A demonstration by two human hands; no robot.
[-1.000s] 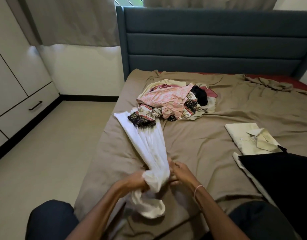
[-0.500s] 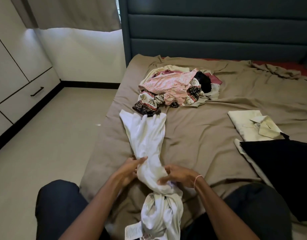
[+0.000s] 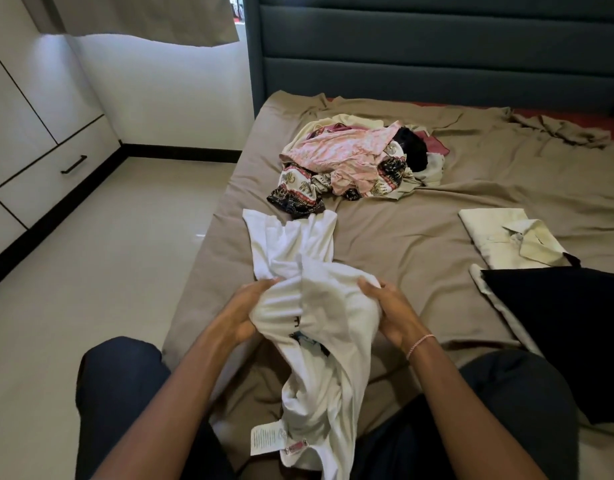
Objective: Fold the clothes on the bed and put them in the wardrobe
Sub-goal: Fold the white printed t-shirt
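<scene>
Head view: both hands, left (image 3: pixel 245 313) and right (image 3: pixel 390 315), grip a bunched white garment (image 3: pixel 312 292) on the bed (image 3: pixel 402 247); soft, light and limp, it looks best held by its edges.

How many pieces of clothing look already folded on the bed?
3: a pale collared shirt at the right, a black piece nearer along the right edge, and a cream piece under it, only its edge showing. More may be hidden beneath.
</scene>
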